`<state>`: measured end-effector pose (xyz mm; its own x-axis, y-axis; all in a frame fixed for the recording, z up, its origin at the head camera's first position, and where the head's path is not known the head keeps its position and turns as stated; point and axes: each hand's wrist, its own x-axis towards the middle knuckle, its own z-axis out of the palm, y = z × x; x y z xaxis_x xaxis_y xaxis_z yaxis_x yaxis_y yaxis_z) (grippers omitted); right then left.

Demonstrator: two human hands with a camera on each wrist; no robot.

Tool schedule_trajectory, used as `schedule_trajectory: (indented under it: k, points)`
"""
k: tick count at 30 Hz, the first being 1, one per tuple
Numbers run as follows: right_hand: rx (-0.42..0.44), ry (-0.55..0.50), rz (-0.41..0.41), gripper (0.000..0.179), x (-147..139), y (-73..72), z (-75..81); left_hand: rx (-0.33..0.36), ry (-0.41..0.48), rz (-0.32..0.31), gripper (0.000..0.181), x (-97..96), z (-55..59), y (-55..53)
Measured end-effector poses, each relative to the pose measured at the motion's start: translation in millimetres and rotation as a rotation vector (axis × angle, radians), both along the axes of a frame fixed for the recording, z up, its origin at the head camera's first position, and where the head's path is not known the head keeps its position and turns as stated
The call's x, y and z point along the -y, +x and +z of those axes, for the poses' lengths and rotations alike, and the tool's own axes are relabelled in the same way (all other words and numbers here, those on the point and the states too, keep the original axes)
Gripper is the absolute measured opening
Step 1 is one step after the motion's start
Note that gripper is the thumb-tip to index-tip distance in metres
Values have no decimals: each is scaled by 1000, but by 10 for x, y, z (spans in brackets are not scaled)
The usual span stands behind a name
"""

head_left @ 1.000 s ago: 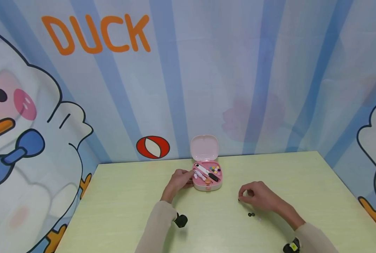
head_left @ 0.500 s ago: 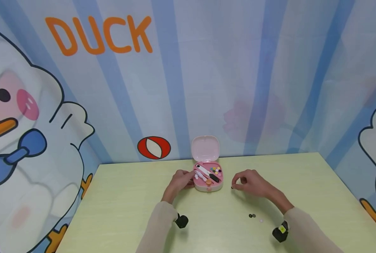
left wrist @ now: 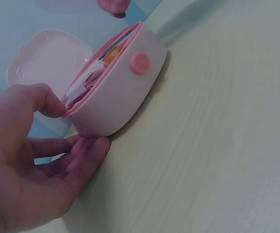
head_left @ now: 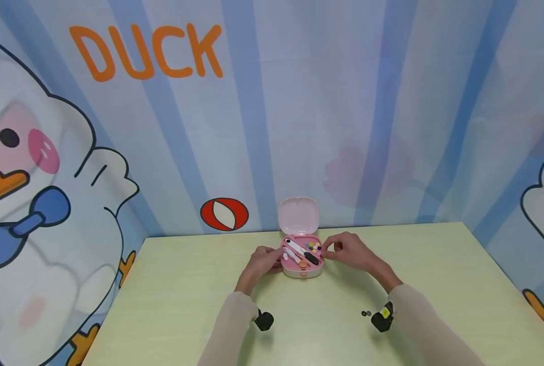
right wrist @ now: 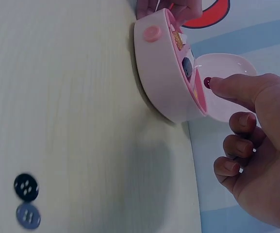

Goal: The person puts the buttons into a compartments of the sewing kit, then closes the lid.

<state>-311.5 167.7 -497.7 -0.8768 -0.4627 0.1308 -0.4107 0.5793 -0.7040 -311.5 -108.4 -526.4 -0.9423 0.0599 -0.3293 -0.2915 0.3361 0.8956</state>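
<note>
Behind the surface (head_left: 185, 284), a striped blue curtain (head_left: 295, 117) bears the orange word DUCK (head_left: 156, 53), a white duck (head_left: 43, 254) and a red oval (head_left: 224, 214).

From my remote seat I'd call this a dressed-up filming corner (home or studio, I can't tell): a printed cloth backdrop (head_left: 299, 101) wraps from nine o'clock to three, its cartoon duck (head_left: 48, 249) at nine, orange "DUCK" lettering (head_left: 143, 51) near half past ten, round a wood-grained surface (head_left: 308, 315) at six.
</note>
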Motion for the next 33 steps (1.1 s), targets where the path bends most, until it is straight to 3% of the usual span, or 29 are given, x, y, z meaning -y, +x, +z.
schedule_trajectory:
  k: [17, 24, 33]
  points:
    - [-8, 6, -162, 9, 195, -215, -77, 9, 9, 31, 51, -10, 6, 15]
    - [-51, 18, -173, 9, 236, -280, -109, 13, 11, 24, 53, -15, 21, 30]
    - [-26, 64, -206, 9, 279, -322, -134, -8, 31, 15, 44, -7, 24, 33]
